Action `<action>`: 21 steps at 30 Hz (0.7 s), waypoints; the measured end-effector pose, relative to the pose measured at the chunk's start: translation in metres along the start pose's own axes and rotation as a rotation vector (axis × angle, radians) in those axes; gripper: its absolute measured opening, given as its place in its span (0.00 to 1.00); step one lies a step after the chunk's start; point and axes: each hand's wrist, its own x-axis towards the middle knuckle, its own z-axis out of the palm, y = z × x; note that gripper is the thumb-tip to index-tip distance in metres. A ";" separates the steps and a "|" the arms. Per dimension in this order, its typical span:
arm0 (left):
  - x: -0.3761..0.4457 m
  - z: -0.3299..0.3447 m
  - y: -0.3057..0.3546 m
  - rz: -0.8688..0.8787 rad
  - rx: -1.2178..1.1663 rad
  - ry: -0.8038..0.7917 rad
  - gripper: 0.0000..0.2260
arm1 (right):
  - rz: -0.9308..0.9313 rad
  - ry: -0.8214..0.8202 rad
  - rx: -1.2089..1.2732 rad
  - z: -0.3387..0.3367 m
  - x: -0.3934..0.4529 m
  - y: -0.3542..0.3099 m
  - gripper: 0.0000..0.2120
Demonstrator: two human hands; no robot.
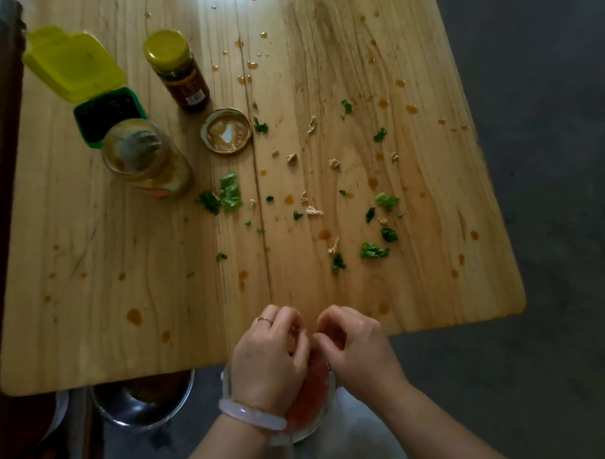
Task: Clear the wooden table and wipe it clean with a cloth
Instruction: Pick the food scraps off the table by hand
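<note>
The wooden table point(125, 304) is spattered with orange sauce drops point(134, 316). Green leaf scraps point(229, 194) and pale crumbs point(291, 159) lie scattered over its middle and right. Both hands hover at the near edge above a glass bowl point(310, 400) with a reddish inside, which sits lower than the tabletop. My left hand point(269, 354) is curled, with a small brownish scrap pinched at its fingertips. My right hand point(356, 347) is beside it, fingers bent in, thumb and forefinger nearly touching the left fingertips.
At the far left stand a dark sauce jar with a yellow lid point(182, 72), an open glass jar point(144, 159) and a green tub point(106, 112) with its yellow flap raised. A loose smeared lid point(226, 130) lies nearby. A metal bowl point(142, 403) sits under the table's near edge.
</note>
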 end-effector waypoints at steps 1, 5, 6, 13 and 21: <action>-0.013 -0.001 -0.008 -0.005 0.002 0.008 0.03 | -0.010 -0.007 -0.010 0.007 -0.008 -0.003 0.06; -0.055 0.002 -0.033 -0.014 0.060 -0.055 0.04 | 0.032 -0.027 -0.019 0.033 -0.033 -0.007 0.08; -0.065 0.003 -0.040 -0.021 0.073 -0.085 0.04 | 0.054 -0.035 -0.032 0.040 -0.040 -0.008 0.08; -0.098 0.012 -0.070 -0.115 0.070 -0.274 0.08 | 0.194 -0.115 -0.166 0.071 -0.069 -0.013 0.06; -0.108 0.009 -0.080 -0.087 0.070 -0.242 0.02 | 0.307 -0.096 -0.099 0.079 -0.082 -0.016 0.08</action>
